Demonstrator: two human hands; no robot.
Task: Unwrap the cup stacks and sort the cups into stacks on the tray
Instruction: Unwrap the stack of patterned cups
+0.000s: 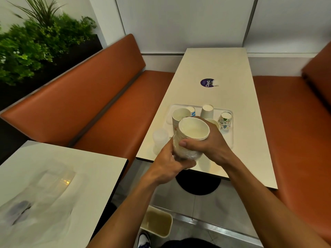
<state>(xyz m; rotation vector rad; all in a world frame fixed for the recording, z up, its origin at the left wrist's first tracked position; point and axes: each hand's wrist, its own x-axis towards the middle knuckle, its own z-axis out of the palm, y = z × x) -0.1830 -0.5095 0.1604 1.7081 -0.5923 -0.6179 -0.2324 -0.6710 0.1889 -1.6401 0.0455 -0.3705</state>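
Note:
A stack of white paper cups (192, 133), still in clear plastic wrap around its lower part, is held tilted above the table's near edge, mouth toward me. My left hand (168, 163) grips the wrapped bottom end from below. My right hand (207, 142) curls around the stack's upper side, thumb pressed on the wrap. Behind them lies a white tray (231, 136) carrying a tall stack of cups (179, 115), an upside-down white cup (207, 111), a patterned cup (225, 120) and a blue-printed cup (191, 110). A cream cup (214, 122) is partly hidden behind my right hand.
A clear plastic cup stack (160, 136) stands on the table left of the tray. A round purple sticker (207, 82) lies farther back. Orange benches (89, 97) flank the table. A second table (53, 185) at near left holds plastic bags. A small bin (157, 222) sits on the floor.

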